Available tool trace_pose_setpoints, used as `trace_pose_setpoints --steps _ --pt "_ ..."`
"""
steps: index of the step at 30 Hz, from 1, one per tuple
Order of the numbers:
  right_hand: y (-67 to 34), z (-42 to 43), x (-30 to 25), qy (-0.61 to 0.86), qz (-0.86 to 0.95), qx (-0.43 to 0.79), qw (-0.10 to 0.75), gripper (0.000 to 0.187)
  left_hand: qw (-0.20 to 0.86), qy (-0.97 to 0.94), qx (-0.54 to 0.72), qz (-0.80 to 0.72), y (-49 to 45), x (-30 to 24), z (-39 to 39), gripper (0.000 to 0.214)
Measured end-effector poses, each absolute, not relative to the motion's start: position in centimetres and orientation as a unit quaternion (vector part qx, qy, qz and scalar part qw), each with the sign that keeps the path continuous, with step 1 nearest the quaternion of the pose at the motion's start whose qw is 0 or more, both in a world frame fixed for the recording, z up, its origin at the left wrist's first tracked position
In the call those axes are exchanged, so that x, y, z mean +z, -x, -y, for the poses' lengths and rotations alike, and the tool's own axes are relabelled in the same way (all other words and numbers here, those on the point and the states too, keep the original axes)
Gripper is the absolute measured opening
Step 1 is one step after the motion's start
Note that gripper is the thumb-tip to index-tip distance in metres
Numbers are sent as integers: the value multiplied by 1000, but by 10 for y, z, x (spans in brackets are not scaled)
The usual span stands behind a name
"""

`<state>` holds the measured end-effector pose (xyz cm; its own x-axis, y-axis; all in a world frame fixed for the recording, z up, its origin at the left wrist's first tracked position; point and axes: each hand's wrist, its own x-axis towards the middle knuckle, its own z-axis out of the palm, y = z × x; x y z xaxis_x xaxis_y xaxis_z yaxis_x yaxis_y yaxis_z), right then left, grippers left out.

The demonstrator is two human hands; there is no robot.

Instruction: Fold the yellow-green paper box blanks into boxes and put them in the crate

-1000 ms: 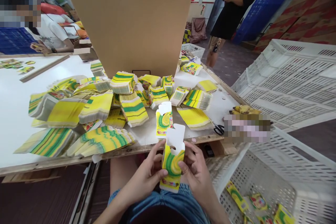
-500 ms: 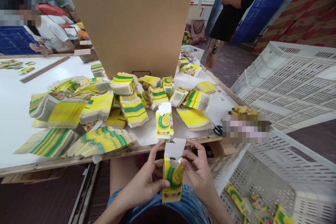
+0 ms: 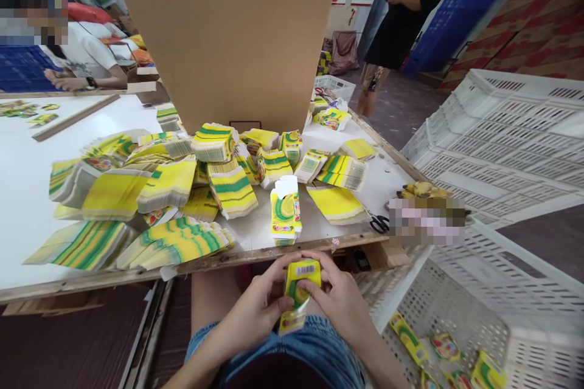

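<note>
Above my lap, a small yellow and green carton [image 3: 305, 268] is held between both hands, a barcode panel folded over at its top. My left hand [image 3: 262, 301] closes on its left side, thumb on the lower front. My right hand [image 3: 335, 292] wraps its right side, with the thumb pressed on the front face. Just beyond my hands, at the table edge, lies a small stack of flattened cartons [image 3: 285, 213] with white flaps at the far end.
Heaps of flat yellow-green cartons [image 3: 168, 182] cover the white table [image 3: 27, 176], before a tall brown cardboard sheet [image 3: 228, 42]. Scissors [image 3: 379, 223] and bananas [image 3: 417, 190] lie right. A white crate [image 3: 449, 282] holds several cartons. Two people, one seated [image 3: 91, 55], one standing [image 3: 392, 24], are beyond.
The carton's raised white flap has been folded down, so the barcode panel now shows on top. My right hand has moved inward, its thumb now across the front.
</note>
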<state>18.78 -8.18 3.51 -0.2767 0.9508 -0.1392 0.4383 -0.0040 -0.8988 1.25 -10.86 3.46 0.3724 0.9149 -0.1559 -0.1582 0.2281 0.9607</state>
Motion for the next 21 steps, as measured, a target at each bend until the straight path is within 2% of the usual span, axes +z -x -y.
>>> trace_pose_setpoints --steps 4,7,11,17,21 --pt "-192 79 27 530 671 448 261 58 727 -415 411 -361 -11 28 107 64" --pt "-198 75 21 493 663 458 327 45 729 -399 423 -361 -10 23 106 61" --pt "-196 77 14 472 559 521 439 32 710 -407 436 -374 -15 18 104 60" --pt "-186 87 12 472 513 512 502 18 583 -528 432 -442 -33 23 107 31" --pt "-237 89 21 521 588 428 447 24 432 -678 405 -436 -27 28 93 39"
